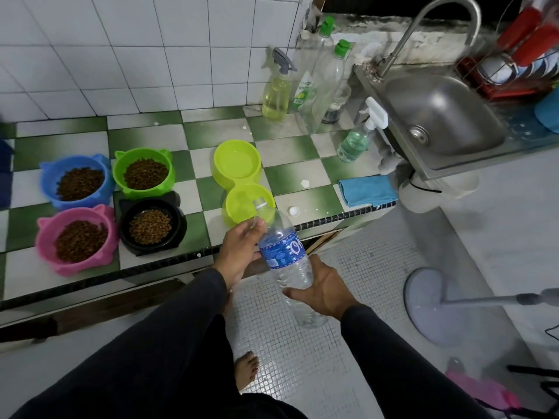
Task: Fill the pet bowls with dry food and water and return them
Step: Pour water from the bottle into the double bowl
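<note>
**Bottle tilted over the double bowl**

Four kibble bowls sit left. The left hand wraps the water bottle near its neck; the right hand cups its base, hiding it. Water in the lime double bowl is hard to make out.

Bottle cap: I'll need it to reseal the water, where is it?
The bottle cap lies on the counter near its front edge, just right of the lime double bowl.
</note>
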A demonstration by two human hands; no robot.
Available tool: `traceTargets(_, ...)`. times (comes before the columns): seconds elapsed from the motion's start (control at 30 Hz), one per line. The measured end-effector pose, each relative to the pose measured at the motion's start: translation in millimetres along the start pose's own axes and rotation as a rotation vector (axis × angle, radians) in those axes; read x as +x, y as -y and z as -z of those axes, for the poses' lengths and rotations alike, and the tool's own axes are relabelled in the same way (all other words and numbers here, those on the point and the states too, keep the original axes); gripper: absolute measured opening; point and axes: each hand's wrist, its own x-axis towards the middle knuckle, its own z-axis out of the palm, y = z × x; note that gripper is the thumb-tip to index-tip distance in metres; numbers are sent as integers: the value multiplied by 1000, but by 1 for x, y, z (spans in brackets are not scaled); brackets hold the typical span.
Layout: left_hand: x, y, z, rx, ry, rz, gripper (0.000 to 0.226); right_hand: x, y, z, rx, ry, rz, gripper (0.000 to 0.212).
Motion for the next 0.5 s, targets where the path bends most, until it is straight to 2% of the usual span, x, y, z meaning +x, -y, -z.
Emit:
traceTargets(0.17, 9, -16, -4, -26, -12, -29, 26, 14, 4, 10, -1, -13, 27, 74)
traceTargets(0.37, 28, -41, -4, -15, 16, -67, 19, 36, 26, 27, -11, -18, 39, 61)
traceTargets(0.5, 44, -57, -1, -16, 13, -54, 18, 55, 36, 34, -11, -32, 51, 63)
